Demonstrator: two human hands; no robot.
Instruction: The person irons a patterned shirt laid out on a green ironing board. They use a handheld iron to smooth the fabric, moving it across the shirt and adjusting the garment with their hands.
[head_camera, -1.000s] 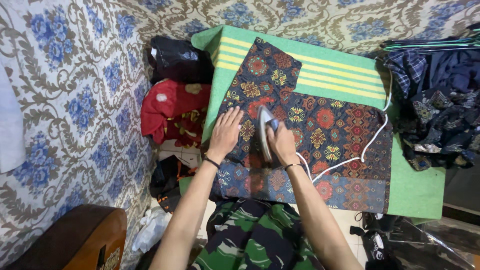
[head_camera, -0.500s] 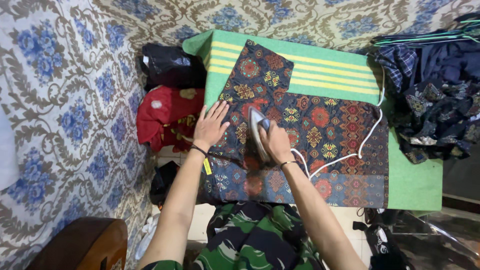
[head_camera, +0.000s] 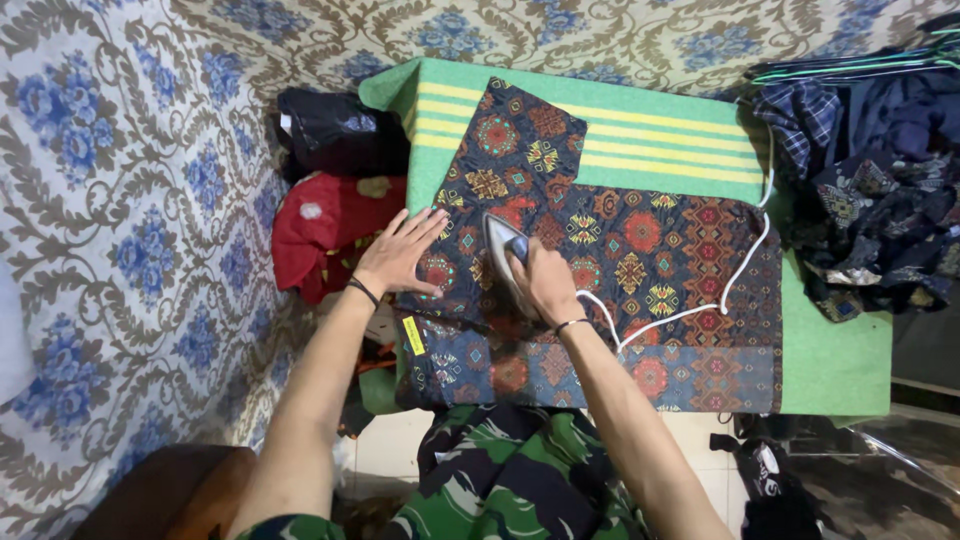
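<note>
A dark patterned batik garment (head_camera: 640, 250) lies spread over a green board with yellow stripes (head_camera: 650, 145). My right hand (head_camera: 548, 280) grips the handle of a silver clothes iron (head_camera: 497, 250) that rests on the cloth left of centre. A white cord (head_camera: 740, 270) runs from the iron across the cloth toward the right edge. My left hand (head_camera: 402, 252) lies flat, fingers spread, on the garment's left edge, beside the iron. A small yellow tag (head_camera: 413, 335) shows on the garment's near left part.
A red cloth bundle (head_camera: 325, 225) and a black bag (head_camera: 330, 130) sit left of the board. A heap of dark clothes (head_camera: 870, 190) lies at the right. Floral blue-and-cream fabric (head_camera: 130, 200) covers the left and back. Camouflage trousers (head_camera: 500, 480) are below.
My left hand has slid left to the garment's edge. The iron and right hand have moved slightly left and away from me. The yellow tag has come into sight.
</note>
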